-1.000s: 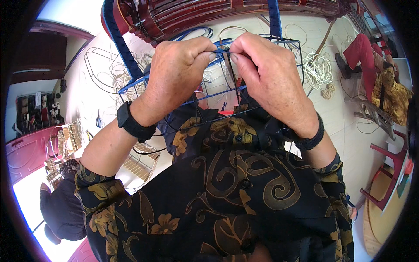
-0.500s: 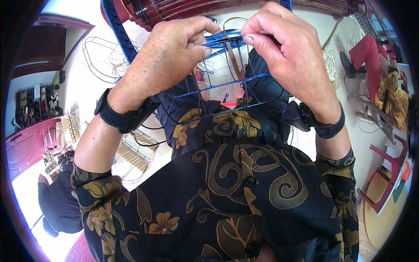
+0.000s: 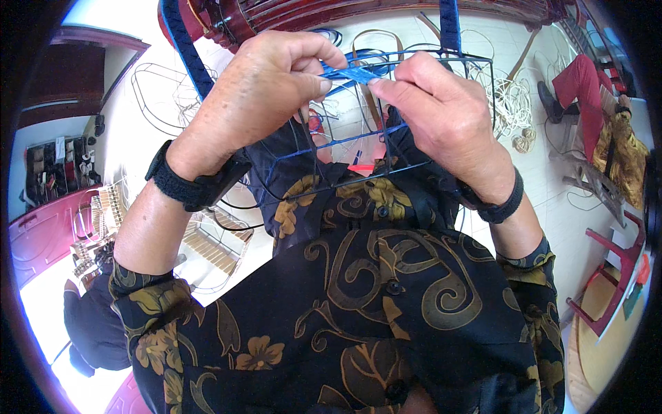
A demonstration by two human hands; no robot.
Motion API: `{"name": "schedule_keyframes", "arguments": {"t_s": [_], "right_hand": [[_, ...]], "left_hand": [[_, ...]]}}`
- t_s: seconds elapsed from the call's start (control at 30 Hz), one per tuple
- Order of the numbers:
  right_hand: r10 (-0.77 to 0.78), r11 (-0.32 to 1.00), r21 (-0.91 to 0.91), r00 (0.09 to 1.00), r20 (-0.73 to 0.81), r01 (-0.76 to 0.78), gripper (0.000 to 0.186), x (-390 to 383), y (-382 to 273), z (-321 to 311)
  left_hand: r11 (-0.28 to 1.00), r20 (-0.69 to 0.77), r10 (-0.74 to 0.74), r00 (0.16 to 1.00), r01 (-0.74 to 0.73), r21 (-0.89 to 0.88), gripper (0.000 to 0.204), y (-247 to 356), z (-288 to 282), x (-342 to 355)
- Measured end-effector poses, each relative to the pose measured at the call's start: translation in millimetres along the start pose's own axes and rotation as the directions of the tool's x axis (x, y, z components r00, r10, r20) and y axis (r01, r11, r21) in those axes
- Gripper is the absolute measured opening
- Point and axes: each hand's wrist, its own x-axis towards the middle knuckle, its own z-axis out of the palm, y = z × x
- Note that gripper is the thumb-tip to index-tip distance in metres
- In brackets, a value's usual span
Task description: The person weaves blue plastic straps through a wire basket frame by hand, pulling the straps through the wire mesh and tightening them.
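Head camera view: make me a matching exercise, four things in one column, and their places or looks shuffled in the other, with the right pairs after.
1. blue strip
2. wire frame
3. tangled cream cord
4. black wristbands

A. lying on the floor, toward the picture's right
B. worn, one on each arm
C. pinched by the right hand, reaching toward the left hand
D. thin bars, some black, some blue

Pairs: 1-C, 2-D, 3-A, 4-B
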Motion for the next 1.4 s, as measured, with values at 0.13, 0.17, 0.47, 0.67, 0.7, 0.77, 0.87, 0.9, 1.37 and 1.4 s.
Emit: {"name": "schedule_keyframes", "arguments": {"t_s": [0.13, 0.17, 0.47, 0.67, 0.7, 0.77, 0.87, 0.9, 1.37, 1.4], "right_hand": [[-0.003, 1.0, -0.012, 1.0, -0.019, 0.002, 0.035, -1.3, 0.1, 3.0], [-0.009, 1.0, -0.014, 0.999, -0.032, 0.009, 0.032, -2.0, 0.4, 3.8], [-0.039, 0.994, -0.104, 0.997, -0.073, 0.031, 0.022, -2.7, 1.8, 3.0], [-0.028, 0.997, -0.071, 0.999, -0.025, 0.027, 0.018, 11.6, 24.2, -26.9], [-0.014, 1.0, -0.023, 1.0, 0.007, 0.014, 0.017, 16.3, 29.8, -25.1], [-0.001, 1.0, -0.021, 0.994, 0.111, 0.003, 0.017, 22.4, 36.6, -21.0], [0.022, 0.989, 0.132, 0.94, 0.341, -0.071, 0.017, 31.1, 46.3, -14.5], [-0.011, 0.982, 0.178, 0.925, 0.38, -0.061, 0.018, 35.9, 49.9, -12.0], [-0.272, 0.416, 0.494, 0.414, 0.869, -0.764, 0.037, 80.5, 76.7, 4.1], [-0.265, 0.374, 0.536, 0.467, 0.844, -0.757, 0.036, 78.0, 77.4, 8.2]], "left_hand": [[1.0, 0.026, 0.009, 1.0, -0.009, 0.023, 0.021, 4.5, 1.2, 5.4], [1.0, 0.03, -0.007, 1.0, 0.008, -0.005, 0.02, 4.9, 2.0, 7.8], [0.869, -0.13, 0.349, 0.928, -0.269, 0.415, 0.014, 1.6, 13.3, 15.4], [0.734, -0.195, 0.498, 0.845, -0.29, 0.614, 0.014, 1.0, 25.2, 15.0], [0.717, -0.199, 0.505, 0.84, -0.28, 0.639, 0.013, 1.5, 28.1, 14.2], [0.65, -0.179, 0.537, 0.825, -0.269, 0.711, 0.014, 2.0, 32.3, 11.6], [0.585, -0.171, 0.593, 0.786, -0.275, 0.763, 0.014, 1.3, 37.4, 10.7], [0.547, -0.157, 0.622, 0.767, -0.283, 0.788, 0.013, 0.9, 38.6, 9.5], [0.331, -0.145, 0.684, 0.715, -0.127, 0.935, 0.014, 1.7, 56.5, 4.4], [0.336, -0.153, 0.681, 0.716, -0.12, 0.934, 0.015, 2.2, 57.6, 3.3]]}}
